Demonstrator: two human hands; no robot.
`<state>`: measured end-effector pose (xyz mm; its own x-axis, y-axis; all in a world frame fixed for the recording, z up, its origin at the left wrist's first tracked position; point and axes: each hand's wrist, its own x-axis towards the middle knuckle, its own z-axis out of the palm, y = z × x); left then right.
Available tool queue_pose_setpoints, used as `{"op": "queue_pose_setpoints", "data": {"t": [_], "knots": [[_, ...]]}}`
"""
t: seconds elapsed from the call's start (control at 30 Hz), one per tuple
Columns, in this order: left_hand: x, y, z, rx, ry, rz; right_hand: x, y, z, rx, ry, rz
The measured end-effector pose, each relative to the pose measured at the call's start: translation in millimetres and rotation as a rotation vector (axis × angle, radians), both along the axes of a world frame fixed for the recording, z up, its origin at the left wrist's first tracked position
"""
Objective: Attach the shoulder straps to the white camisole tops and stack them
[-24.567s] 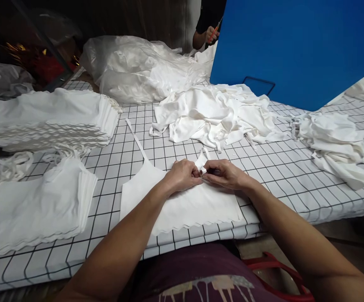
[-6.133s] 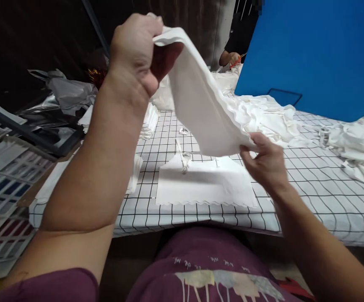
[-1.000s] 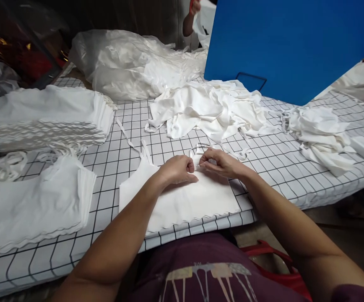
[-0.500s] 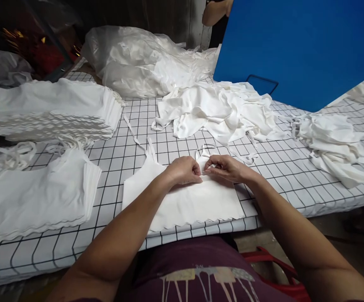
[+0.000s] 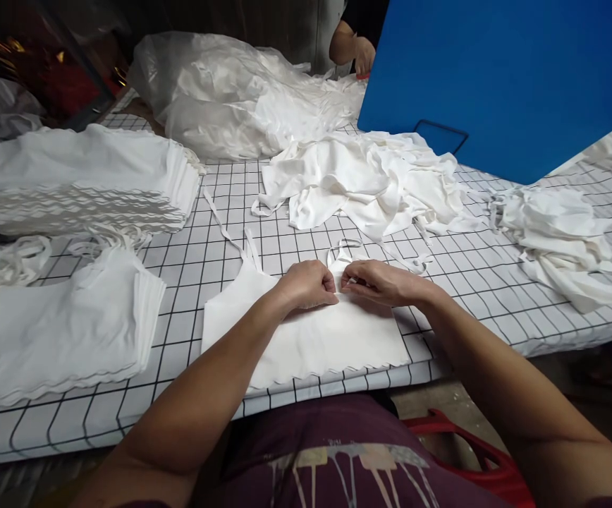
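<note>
A white camisole top [image 5: 306, 346] lies flat before me at the table's front edge, its wavy hem toward me and its thin straps pointing away. My left hand [image 5: 310, 283] pinches the top's upper edge near the middle. Close beside it, my right hand [image 5: 369, 281] pinches the same edge, fingertips nearly meeting the left ones. One strap [image 5: 224, 226] stretches out to the back left; another strap [image 5: 349, 247] curls just beyond my hands. The exact bit of fabric between the fingertips is partly hidden.
Neat stacks of white tops [image 5: 68, 317] stand at the left, with another stack [image 5: 73, 166] behind. A loose heap of white garments [image 5: 364, 180] lies ahead, a smaller bundle [image 5: 560, 240] at right. Behind are a filled plastic bag [image 5: 205, 99], a blue board [image 5: 496, 85] and another person's hand [image 5: 363, 55].
My hands stay pinched at the top's edge with hardly any movement. The view has shifted slightly, and the other person's hand has come into sight beside the blue board.
</note>
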<state>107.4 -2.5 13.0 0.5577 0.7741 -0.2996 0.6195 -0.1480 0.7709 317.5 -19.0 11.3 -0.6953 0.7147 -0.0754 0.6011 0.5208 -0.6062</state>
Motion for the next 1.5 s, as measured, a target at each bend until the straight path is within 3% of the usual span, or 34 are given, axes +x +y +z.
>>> {"op": "queue_pose_setpoints", "data": {"t": [0.5,0.73,0.9,1.03,1.23,1.37,1.5], "knots": [[2,-1,-0.1,0.052,0.110,-0.024,-13,-4,-14.9,0.113,0.068,-0.034],[0,1,-3.4,-0.016,0.051,-0.024,-17,-9,-24.3,-0.018,0.166,-0.196],[4,-2,-0.8,0.074,0.130,-0.019,-12,-5,-21.3,-0.039,0.221,-0.183],[6,-2,1.6,0.055,0.162,-0.029,8,10,5.5,-0.047,0.223,-0.131],[6,-1,-3.1,0.056,0.131,-0.024,25,46,49.6,0.225,0.163,-0.234],[7,-5,-0.7,0.092,0.104,-0.028,24,80,50.0,0.310,0.312,-0.352],[9,-7,-1.6,0.150,0.117,-0.048,20,119,32.9,0.133,0.280,-0.442]]}}
